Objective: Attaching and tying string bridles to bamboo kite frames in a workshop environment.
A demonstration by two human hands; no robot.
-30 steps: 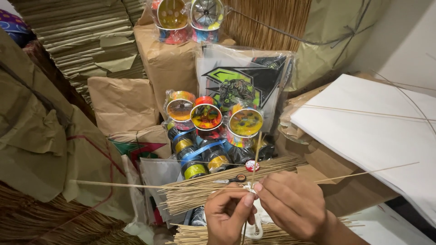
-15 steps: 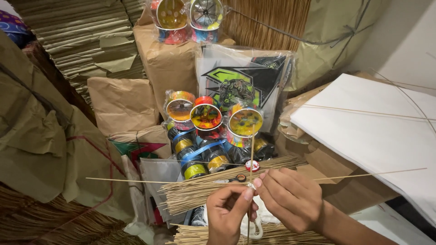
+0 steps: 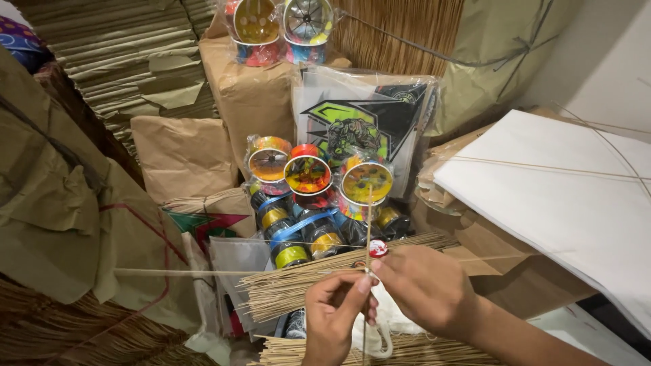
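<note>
Pinching at one point: both hands meet where two thin sticks cross. Left hand [image 3: 333,313] has thumb and forefinger closed tight on the upright stick [image 3: 368,224], which rises from the grip toward the far side. Right hand [image 3: 426,290] is closed too, fingertips at the same crossing, touching the long horizontal stick [image 3: 203,272] that runs out left from the grip and continues faintly to the right. Whether thread is in the fingers cannot be told.

To do this well, my judgement: keep the crossing square, hold pressure light so the slivers do not snap, and steady the long stick against its own spring.

Just beyond the hands, a small red-and-white round piece [image 3: 378,248]. Beneath and beside them lies a bundle of thin sticks [image 3: 305,281], a second bundle [image 3: 407,351] nearer. White cloth or bag [image 3: 390,324] shows under the hands.

Farther off: colourful spools [image 3: 308,175] in plastic wrap, dark reels with blue bands [image 3: 291,234]. Right, a white paper sheet [image 3: 563,210]. Left and far, brown paper parcels [image 3: 183,157].
</note>
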